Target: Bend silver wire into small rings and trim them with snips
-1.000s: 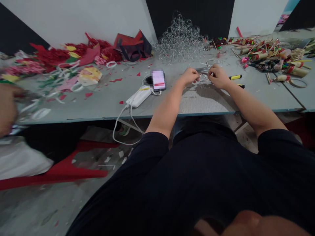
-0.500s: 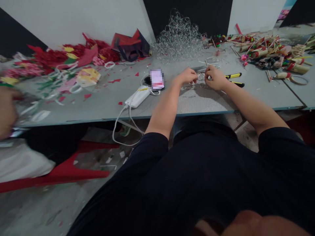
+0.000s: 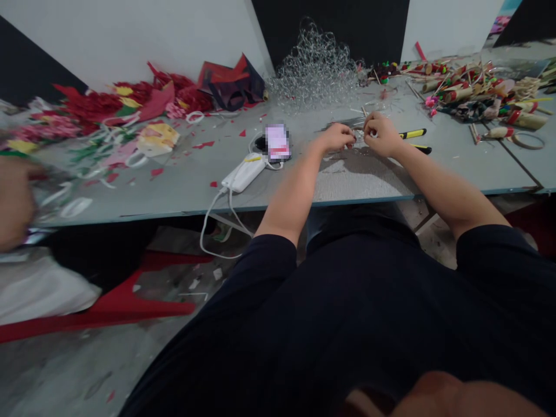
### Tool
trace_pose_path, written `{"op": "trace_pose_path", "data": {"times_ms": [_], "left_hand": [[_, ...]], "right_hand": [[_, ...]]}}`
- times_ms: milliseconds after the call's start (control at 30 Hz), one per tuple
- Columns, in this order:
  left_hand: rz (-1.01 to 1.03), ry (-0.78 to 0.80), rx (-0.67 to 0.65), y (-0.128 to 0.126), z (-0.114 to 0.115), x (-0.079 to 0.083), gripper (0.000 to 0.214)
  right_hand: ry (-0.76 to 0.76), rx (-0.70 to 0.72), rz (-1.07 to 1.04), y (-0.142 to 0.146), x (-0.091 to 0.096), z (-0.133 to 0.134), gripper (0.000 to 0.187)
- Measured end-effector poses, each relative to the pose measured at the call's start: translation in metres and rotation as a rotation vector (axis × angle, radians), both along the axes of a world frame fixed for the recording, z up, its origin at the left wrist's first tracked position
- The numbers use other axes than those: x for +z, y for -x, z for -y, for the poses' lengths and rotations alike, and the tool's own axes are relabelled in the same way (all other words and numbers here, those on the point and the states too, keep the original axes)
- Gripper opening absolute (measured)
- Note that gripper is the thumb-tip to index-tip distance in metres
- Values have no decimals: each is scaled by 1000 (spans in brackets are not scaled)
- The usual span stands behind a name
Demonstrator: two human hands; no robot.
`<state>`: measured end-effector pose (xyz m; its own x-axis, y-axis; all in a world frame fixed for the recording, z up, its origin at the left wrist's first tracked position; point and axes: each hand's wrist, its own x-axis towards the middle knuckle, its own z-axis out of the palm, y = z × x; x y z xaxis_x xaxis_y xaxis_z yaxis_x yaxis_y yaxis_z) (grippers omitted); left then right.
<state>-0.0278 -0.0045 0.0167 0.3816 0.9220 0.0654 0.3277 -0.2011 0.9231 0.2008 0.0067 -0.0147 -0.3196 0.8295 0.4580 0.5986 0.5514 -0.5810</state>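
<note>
Over the grey table, my left hand [image 3: 339,137] is closed, its fingertips pinched together. My right hand [image 3: 380,134] is curled shut beside it, thumb and fingers meeting. Between them runs a thin silvery wire [image 3: 359,134], gripped by both hands; its exact shape is too small to make out. Straight lengths of wire [image 3: 350,123] lie just behind my hands. Pliers with yellow and black handles [image 3: 412,134] rest to the right, partly hidden by my right hand and wrist. At the back stands a heap of curled wire pieces [image 3: 315,72].
A phone [image 3: 277,141] and white power strip [image 3: 244,174] with a hanging cord lie left of my arm. Red and pink paper flowers [image 3: 95,107] cover the far left, near a co-worker's blurred hand [image 3: 15,200]. Bamboo pieces [image 3: 525,119] are piled at right.
My left hand has shifted slightly right and my right hand slightly too, both staying close together over the wire. The co-worker's hand at left has moved a little.
</note>
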Motion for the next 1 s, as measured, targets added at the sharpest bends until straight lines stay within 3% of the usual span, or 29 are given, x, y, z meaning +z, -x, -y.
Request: {"op": "trace_pose_path", "data": {"times_ms": [400, 767, 1000], "left_hand": [[7, 110, -15, -7, -8, -12, 29], [210, 209, 94, -9, -13, -15, 35], [324, 256, 126, -8, -12, -10, 36]], "right_hand": [[-37, -40, 30, 1, 4, 1, 38], [-24, -81, 49, 4, 22, 19, 32], [21, -136, 202, -19, 40, 25, 59]]}}
